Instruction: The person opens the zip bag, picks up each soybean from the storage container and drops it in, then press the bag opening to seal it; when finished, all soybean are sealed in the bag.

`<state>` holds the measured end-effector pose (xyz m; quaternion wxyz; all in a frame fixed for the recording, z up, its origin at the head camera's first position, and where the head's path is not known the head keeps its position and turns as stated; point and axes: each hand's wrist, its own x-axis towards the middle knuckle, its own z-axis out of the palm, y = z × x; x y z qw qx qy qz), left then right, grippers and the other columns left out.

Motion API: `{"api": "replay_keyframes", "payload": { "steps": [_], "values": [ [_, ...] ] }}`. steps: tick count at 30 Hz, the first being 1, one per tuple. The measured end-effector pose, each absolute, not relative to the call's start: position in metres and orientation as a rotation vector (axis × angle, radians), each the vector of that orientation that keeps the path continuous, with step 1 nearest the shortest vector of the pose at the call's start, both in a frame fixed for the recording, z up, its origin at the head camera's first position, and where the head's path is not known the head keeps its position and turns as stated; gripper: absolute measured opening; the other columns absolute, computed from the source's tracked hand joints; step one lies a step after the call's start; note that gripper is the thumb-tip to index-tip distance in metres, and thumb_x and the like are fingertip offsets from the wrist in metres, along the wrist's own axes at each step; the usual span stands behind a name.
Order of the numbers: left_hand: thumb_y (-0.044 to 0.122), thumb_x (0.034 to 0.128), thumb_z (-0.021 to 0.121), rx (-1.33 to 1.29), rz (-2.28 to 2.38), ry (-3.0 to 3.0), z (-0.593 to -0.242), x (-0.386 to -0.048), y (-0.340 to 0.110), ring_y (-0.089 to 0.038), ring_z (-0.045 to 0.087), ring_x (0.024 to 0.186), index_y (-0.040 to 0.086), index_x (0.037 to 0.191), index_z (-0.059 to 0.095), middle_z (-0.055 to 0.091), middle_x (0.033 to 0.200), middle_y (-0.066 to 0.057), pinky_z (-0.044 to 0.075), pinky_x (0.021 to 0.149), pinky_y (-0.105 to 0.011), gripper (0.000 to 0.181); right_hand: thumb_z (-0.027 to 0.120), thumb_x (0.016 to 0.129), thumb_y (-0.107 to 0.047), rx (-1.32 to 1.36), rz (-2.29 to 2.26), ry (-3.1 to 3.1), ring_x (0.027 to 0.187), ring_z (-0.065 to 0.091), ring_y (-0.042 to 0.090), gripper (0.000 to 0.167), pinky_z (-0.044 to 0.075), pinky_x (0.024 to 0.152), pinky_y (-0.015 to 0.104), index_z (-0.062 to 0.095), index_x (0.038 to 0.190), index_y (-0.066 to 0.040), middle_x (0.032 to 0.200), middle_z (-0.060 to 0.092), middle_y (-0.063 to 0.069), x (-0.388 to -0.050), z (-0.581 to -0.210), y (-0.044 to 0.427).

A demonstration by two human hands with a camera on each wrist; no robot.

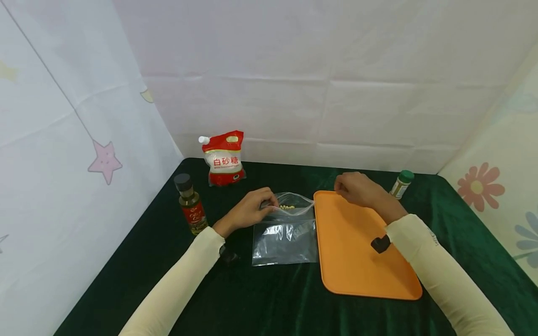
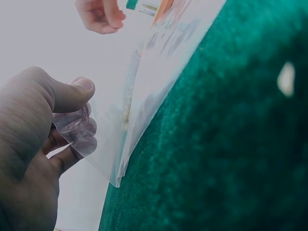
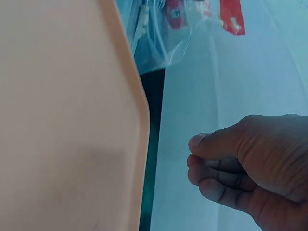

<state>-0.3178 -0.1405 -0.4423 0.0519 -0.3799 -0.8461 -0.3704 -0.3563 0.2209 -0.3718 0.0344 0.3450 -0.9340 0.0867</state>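
Observation:
My left hand (image 1: 252, 207) pinches the upper left edge of a clear zip bag (image 1: 286, 242), thumb on one side and fingers behind the plastic. The bag lies on the dark green cloth with its mouth gaping, and small pale yellow beans or pellets (image 1: 287, 206) show inside near the opening. Over the far edge of an orange tray (image 1: 357, 252) hovers my right hand (image 1: 361, 189), its fingers loosely curled. In the right wrist view, nothing shows between the thumb and fingers of that hand (image 3: 250, 168). The tray's left rim meets the bag's right side.
A dark-capped oil bottle (image 1: 193, 210) stands left of my left hand. Behind it is a red and white sugar pouch (image 1: 224, 161) with a white spout. A small green-capped jar (image 1: 401, 184) stands beyond the tray at right. White cloth walls surround the table.

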Motion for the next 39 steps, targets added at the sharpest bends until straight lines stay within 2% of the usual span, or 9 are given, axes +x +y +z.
{"api": "replay_keyframes", "payload": {
  "steps": [6, 12, 22, 27, 34, 39],
  "values": [
    [0.013, 0.0964, 0.068, -1.151, -1.129, -2.574, -0.442, -0.317, -0.140, -0.006, 0.056, 0.090, 0.021, 0.103, 0.065, 0.056, 0.102, 0.012, 0.051, 0.082, -0.028, 0.011, 0.069, 0.096, -0.011, 1.157, 0.336, -2.769, 0.080, 0.057, 0.015, 0.006, 0.054, 0.073, 0.035, 0.068, 0.101, -0.009, 0.094, 0.061, 0.000, -0.342, -0.360, 0.196],
    [0.014, 0.0966, 0.068, -1.153, -1.132, -2.570, -0.440, -0.318, -0.139, -0.006, 0.056, 0.090, 0.020, 0.102, 0.065, 0.057, 0.102, 0.011, 0.051, 0.082, -0.028, 0.009, 0.068, 0.097, -0.012, 1.303, 0.395, -2.687, 0.078, 0.057, 0.010, 0.005, 0.052, 0.070, 0.027, 0.068, 0.103, -0.012, 0.097, 0.061, -0.002, -0.332, -0.353, 0.170],
    [0.011, 0.0955, 0.069, -1.169, -1.144, -2.559, -0.439, -0.317, -0.136, -0.007, 0.056, 0.090, 0.019, 0.102, 0.065, 0.057, 0.101, 0.010, 0.051, 0.083, -0.029, 0.011, 0.067, 0.098, -0.014, 1.462, 0.363, -2.627, 0.080, 0.060, 0.005, 0.012, 0.052, 0.069, 0.020, 0.068, 0.110, -0.012, 0.101, 0.063, -0.002, -0.327, -0.369, 0.142],
    [0.011, 0.0954, 0.069, -1.170, -1.124, -2.547, -0.439, -0.318, -0.136, -0.007, 0.057, 0.091, 0.018, 0.102, 0.066, 0.057, 0.102, 0.009, 0.051, 0.082, -0.028, 0.010, 0.068, 0.097, -0.012, 1.428, 0.394, -2.628, 0.084, 0.062, 0.008, 0.016, 0.053, 0.072, 0.024, 0.068, 0.113, -0.009, 0.102, 0.064, -0.002, -0.326, -0.365, 0.147],
    [0.010, 0.0956, 0.069, -1.173, -1.143, -2.545, -0.440, -0.319, -0.138, -0.007, 0.057, 0.091, 0.018, 0.103, 0.066, 0.058, 0.103, 0.009, 0.051, 0.083, -0.028, 0.011, 0.068, 0.097, -0.013, 1.292, 0.356, -2.742, 0.077, 0.057, 0.010, 0.008, 0.053, 0.069, 0.029, 0.069, 0.105, -0.010, 0.095, 0.063, -0.002, -0.333, -0.354, 0.177],
    [0.010, 0.0955, 0.069, -1.165, -1.136, -2.555, -0.441, -0.317, -0.140, -0.008, 0.057, 0.091, 0.017, 0.104, 0.066, 0.058, 0.104, 0.008, 0.051, 0.083, -0.029, 0.012, 0.064, 0.098, -0.007, 1.131, 0.266, -2.921, 0.071, 0.054, 0.013, 0.006, 0.050, 0.067, 0.032, 0.067, 0.097, -0.011, 0.090, 0.063, -0.001, -0.348, -0.352, 0.214]
  ]
}}
